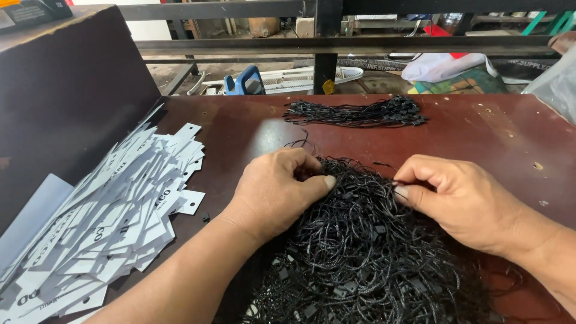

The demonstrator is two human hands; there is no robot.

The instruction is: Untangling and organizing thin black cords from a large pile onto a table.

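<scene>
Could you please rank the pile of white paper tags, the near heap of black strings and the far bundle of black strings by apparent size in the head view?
1. Pile of white paper tags and near heap of black strings: similar, both cut off by the frame, unranked.
2. Far bundle of black strings: smallest, though farther away.

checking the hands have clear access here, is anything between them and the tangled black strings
Nothing visible does. The left hand and right hand both rest directly on the pile of black strings, fingertips pinching strands at its top. The white tags lie off to the left, and the smaller string bundle sits farther back.
</scene>
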